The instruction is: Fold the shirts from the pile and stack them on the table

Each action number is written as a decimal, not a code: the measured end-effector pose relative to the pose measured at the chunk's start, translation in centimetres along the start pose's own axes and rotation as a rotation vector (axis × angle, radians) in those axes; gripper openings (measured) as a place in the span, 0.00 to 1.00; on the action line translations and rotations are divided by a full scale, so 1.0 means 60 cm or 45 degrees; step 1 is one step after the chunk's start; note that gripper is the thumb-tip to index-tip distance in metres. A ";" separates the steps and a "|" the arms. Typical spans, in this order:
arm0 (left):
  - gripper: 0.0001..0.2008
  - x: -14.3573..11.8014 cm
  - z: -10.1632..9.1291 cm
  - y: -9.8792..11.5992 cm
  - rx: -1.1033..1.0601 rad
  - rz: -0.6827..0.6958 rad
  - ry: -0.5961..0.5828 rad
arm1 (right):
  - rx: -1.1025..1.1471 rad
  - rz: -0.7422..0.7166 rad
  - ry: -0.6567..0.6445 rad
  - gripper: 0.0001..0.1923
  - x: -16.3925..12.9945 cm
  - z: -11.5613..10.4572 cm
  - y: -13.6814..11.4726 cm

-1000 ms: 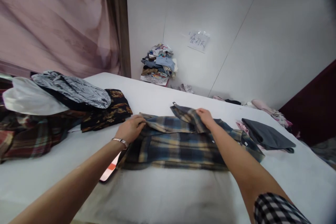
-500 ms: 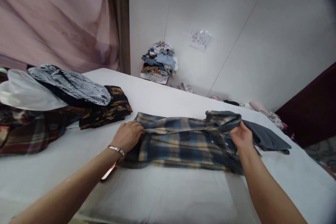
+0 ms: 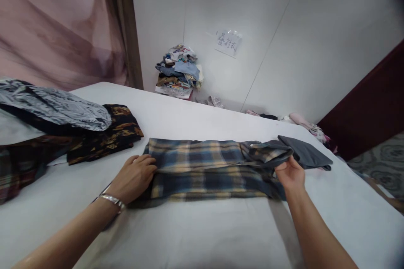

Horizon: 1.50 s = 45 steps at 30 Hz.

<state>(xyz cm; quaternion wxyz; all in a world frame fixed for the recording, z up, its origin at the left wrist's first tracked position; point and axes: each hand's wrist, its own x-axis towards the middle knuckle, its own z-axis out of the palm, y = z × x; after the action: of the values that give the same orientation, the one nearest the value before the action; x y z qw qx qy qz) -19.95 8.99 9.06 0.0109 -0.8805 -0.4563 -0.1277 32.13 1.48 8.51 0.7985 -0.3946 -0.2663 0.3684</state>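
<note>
A blue and yellow plaid shirt (image 3: 205,168) lies folded into a long band across the white table (image 3: 195,231). My left hand (image 3: 134,176), with a metal bracelet on the wrist, rests flat on the shirt's left end, fingers together. My right hand (image 3: 290,173) grips the shirt's right end, where a folded sleeve or collar part bunches up. A dark grey folded garment (image 3: 304,156) lies just beyond my right hand.
A pile of clothes lies at the left: a silvery grey piece (image 3: 53,105), a black and brown patterned one (image 3: 107,134), a red plaid one (image 3: 15,164). A stack of folded clothes (image 3: 178,71) stands by the wall under a paper sign (image 3: 229,43). Pink fabric (image 3: 304,122) lies at the far right edge.
My right hand carried the folded sleeve part from the shirt's middle out to the right end and holds it there. My left hand slid flatter onto the left end. The view shifted right.
</note>
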 end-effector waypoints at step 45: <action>0.04 0.184 -0.010 0.171 -0.698 0.254 -0.150 | -1.705 -0.309 -0.661 0.12 0.128 0.050 0.052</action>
<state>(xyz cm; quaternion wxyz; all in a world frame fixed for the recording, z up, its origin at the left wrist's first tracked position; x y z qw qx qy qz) -5.69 11.77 13.21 -0.2413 -0.8970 -0.3160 -0.1931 33.30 10.23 8.64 0.3321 -0.6663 -0.6573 0.1171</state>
